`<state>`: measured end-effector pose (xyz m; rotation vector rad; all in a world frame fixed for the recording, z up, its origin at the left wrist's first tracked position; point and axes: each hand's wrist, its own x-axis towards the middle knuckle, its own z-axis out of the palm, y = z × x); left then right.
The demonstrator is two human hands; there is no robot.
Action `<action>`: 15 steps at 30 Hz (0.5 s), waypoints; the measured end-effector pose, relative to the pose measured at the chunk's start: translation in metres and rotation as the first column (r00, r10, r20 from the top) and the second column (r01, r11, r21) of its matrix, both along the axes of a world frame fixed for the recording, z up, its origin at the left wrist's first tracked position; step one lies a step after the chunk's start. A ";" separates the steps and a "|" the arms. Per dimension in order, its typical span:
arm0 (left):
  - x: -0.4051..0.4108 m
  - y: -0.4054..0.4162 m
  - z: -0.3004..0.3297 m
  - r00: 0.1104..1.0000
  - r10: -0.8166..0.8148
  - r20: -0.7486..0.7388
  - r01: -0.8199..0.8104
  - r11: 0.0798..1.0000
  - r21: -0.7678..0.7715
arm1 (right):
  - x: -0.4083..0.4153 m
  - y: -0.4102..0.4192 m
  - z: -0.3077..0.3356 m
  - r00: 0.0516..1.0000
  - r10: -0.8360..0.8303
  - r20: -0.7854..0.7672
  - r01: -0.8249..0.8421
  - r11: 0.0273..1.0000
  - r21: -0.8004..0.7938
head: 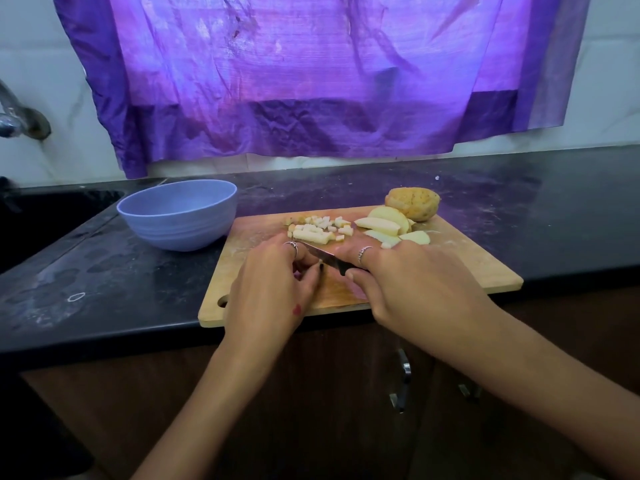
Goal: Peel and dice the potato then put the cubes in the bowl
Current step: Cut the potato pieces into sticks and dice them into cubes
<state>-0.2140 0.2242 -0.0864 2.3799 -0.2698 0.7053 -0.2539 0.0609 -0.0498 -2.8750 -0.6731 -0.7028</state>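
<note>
Your forearms are bare, no sleeves showing. Your left hand (273, 278) wears a silver ring, with a small red mark near the thumb's base. Your right hand (412, 282) wears a banded silver ring. Fingernails look dark-painted.

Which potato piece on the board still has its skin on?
The rounded chunk at the board's far right corner: brownish, rough skin. The slices and cubes are pale and peeled.
</note>
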 end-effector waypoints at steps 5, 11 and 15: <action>-0.002 -0.003 0.002 0.998 0.054 -0.025 -0.053 0.998 0.022 | -0.004 -0.008 -0.008 0.999 0.007 -0.047 -0.007 1.000 0.002; -0.003 -0.002 0.008 0.997 0.033 -0.071 -0.029 0.998 0.051 | -0.018 -0.018 -0.005 1.000 -0.019 0.022 0.020 0.999 -0.032; -0.014 0.002 0.014 0.997 0.015 -0.078 -0.006 0.994 0.111 | -0.020 -0.018 -0.003 0.999 -0.021 0.039 0.018 0.996 0.093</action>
